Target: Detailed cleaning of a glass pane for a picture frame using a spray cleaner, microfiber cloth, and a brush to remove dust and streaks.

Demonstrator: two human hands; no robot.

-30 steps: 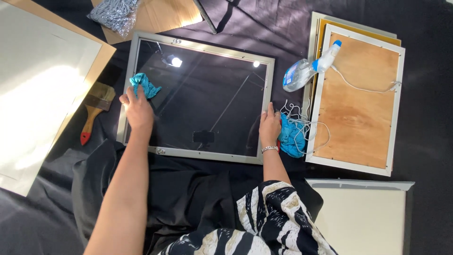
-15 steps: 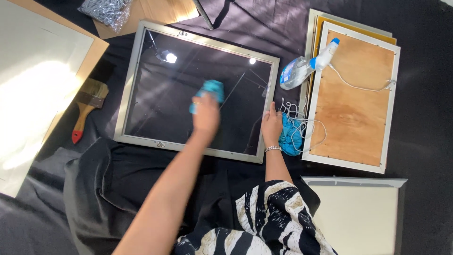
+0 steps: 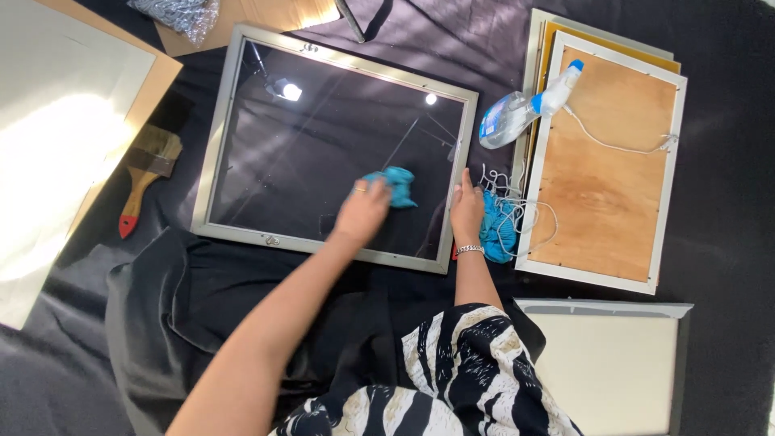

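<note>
Left hand [image 3: 362,211]: grip clenched on the cloth [image 3: 397,186], pressing it to the glass of the frame [image 3: 211,153], lower right area. Right hand [image 3: 467,211]: grip released, palm flat on the frame's right edge. Spray bottle [image 3: 517,113] lies just right of the frame; brush [image 3: 145,173] lies left.

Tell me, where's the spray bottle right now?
In the head view, the spray bottle lies on its side at upper right, across the edge of the wood-backed frame, just right of the glass frame.
</note>
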